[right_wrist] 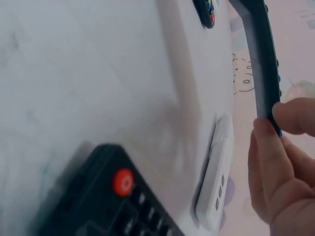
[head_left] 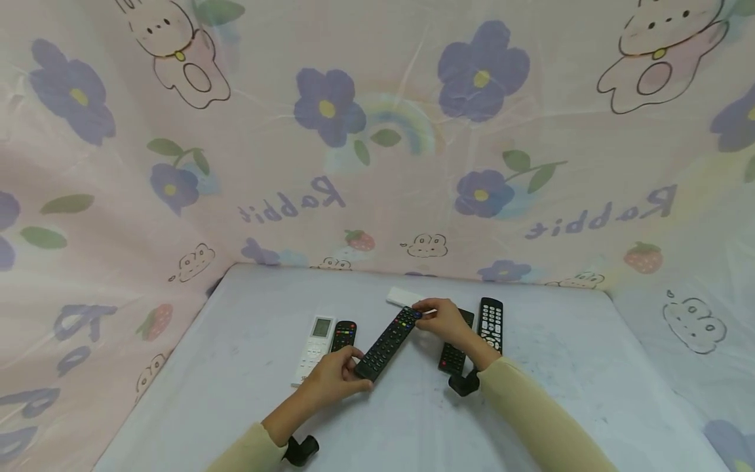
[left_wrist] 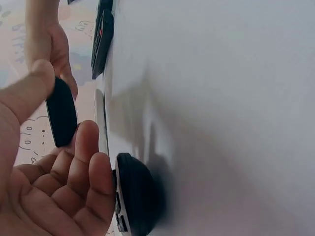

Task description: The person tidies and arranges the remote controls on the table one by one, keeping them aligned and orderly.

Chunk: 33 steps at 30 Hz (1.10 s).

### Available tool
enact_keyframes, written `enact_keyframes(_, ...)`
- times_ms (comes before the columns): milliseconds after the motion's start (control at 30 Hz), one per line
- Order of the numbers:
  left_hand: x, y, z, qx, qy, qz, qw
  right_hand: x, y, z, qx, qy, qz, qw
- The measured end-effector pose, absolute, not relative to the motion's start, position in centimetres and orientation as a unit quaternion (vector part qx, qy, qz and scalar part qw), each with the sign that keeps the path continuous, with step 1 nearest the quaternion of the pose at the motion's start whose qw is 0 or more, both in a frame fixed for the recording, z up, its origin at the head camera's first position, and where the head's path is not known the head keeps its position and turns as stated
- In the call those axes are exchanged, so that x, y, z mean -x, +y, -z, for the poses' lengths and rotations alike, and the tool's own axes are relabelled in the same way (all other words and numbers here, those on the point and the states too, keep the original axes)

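Note:
A long black remote control (head_left: pixel 386 344) with several coloured buttons is held slantwise above the table, its button side facing up. At its lower end, my left hand (head_left: pixel 333 377) grips it between thumb and fingers; the left wrist view shows the end of this remote (left_wrist: pixel 62 113) between them. My right hand (head_left: pixel 445 321) pinches the upper end, thumb against fingertips in the right wrist view. Just beyond the left hand lie a white remote with a small screen (head_left: pixel 314 347) and a shorter black remote (head_left: pixel 344 334), side by side.
A slim white remote (head_left: pixel 402 296) lies behind the right hand. Under the right forearm is a black remote with a red button (head_left: pixel 453 357), beside a black one with pale buttons (head_left: pixel 491 321). Printed cloth (head_left: pixel 389 183) walls in the white table (head_left: pixel 236 354).

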State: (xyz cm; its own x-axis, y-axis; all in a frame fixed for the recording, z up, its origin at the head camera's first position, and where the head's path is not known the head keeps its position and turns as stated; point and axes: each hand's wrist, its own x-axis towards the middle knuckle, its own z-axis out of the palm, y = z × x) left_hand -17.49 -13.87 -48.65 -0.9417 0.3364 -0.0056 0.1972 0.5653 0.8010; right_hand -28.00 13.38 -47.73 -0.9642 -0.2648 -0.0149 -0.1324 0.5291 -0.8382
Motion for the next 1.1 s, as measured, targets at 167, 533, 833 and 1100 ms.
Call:
enact_keyframes(167, 16.7, -13.8, 48.6, -0.174, 0.879, -0.438, 0.07, 28.1, 12.6, 47.6, 0.122, 0.865, 0.481, 0.075)
enact_keyframes(533, 14.7, -13.3, 48.9, -0.13, 0.887, -0.44, 0.056, 28.3, 10.3, 47.7, 0.093, 0.863, 0.488, 0.094)
enact_keyframes(833, 13.8, -13.4, 49.6, -0.079, 0.87, -0.486, 0.03, 28.4, 8.9, 47.7, 0.106, 0.858, 0.494, 0.097)
enact_keyframes(1100, 12.7, -13.6, 50.1, -0.058, 0.86, -0.506, 0.032, 28.7, 8.0, 48.2, 0.132, 0.851, 0.495, 0.112)
